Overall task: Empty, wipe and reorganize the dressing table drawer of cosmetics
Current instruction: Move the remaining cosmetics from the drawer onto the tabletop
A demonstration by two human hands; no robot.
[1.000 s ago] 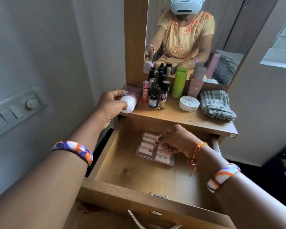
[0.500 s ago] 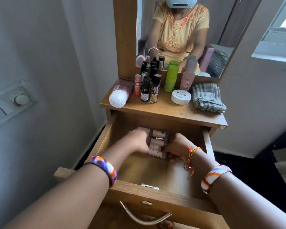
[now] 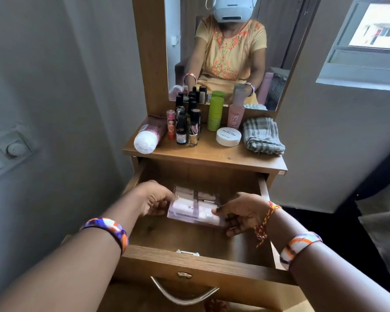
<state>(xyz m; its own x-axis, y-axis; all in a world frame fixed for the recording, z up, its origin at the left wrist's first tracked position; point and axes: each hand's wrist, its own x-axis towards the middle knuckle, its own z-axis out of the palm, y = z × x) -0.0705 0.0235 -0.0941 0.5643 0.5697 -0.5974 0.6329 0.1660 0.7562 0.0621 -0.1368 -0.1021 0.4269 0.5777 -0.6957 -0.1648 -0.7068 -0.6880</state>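
Observation:
The wooden drawer [image 3: 189,257] stands pulled out below the dressing table top. Inside it lies a clear tray of pale pink lipstick tubes [image 3: 195,207]. My left hand [image 3: 152,199] grips the tray's left end and my right hand [image 3: 239,212] grips its right end, fingers curled under the edge. On the table top [image 3: 207,154] stand several small dark bottles [image 3: 186,127], a pink-and-white tube lying on its side [image 3: 148,138], a green bottle [image 3: 214,113], a pink bottle [image 3: 235,113], a round white jar [image 3: 228,136] and a folded grey checked cloth [image 3: 262,136].
A mirror [image 3: 230,52] rises behind the table top. A wall with a switch plate [image 3: 9,152] is close on the left. A window [image 3: 369,39] is at the upper right, and dark floor and bedding lie to the right.
My left hand let go of the pink-and-white tube on the table top and came down into the drawer. Both hands now hold the lipstick tray, which has shifted slightly toward me.

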